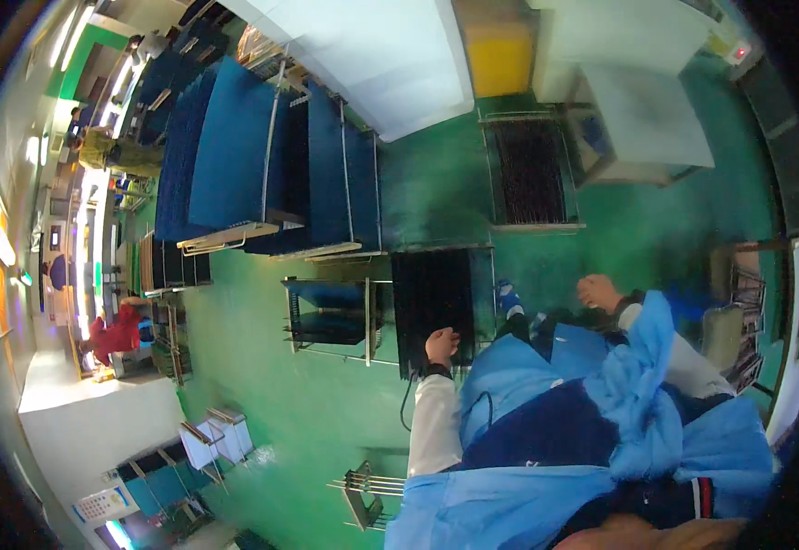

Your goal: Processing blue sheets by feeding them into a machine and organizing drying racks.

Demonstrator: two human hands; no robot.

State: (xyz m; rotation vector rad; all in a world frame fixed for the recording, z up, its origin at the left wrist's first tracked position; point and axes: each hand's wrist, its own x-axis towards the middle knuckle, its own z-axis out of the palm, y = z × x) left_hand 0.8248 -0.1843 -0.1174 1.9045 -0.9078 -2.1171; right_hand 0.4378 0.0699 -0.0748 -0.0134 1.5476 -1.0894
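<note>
My left hand (443, 346) has its fingers curled, and I see nothing in them. It is in front of a rack of dark upright panels (433, 295); whether it touches the rack I cannot tell. My right hand (598, 291), slightly blurred, is raised over the green floor with its fingers folded in and nothing visible in them. White sleeves and a light blue smock (546, 357) cover my arms and body. A thin black cord (406, 403) hangs near my left wrist.
Tall racks of blue panels (235, 156) stand at upper left. A low rack (329, 313) is left of my left hand, another dark rack (530, 171) lies ahead. A white box-like cabinet (642, 119) stands beyond. At far left are people, one in red (115, 332).
</note>
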